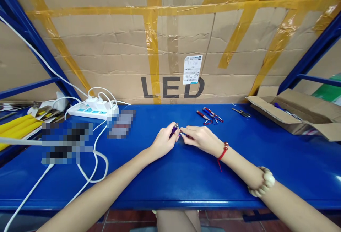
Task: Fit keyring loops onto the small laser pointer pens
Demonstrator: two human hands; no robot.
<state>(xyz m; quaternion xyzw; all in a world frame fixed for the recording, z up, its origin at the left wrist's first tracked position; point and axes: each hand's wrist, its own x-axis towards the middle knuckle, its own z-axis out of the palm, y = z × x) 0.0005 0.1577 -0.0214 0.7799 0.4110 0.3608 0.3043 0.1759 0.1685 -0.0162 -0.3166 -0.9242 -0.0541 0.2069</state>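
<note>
Above the middle of the blue table, my left hand [165, 140] is closed around a small purple keychain flashlight [174, 129], its silvery end pointing up and away from me. My right hand [198, 138] is close beside it, fingers pinched on a small purple carabiner clip [181, 134] by the flashlight; whether the two are joined is too small to tell. Farther back lie a red keychain flashlight [201, 113], another red one [210, 111] and a blue one [206, 113], with clips attached.
Some keys [242, 112] lie behind my right hand, near an open cardboard box [282, 116] with items inside. On the left are a white power strip [89, 111] with plugs, loose white cables [106, 168] and blurred-out objects. A large taped carton [119, 54] stands at the back.
</note>
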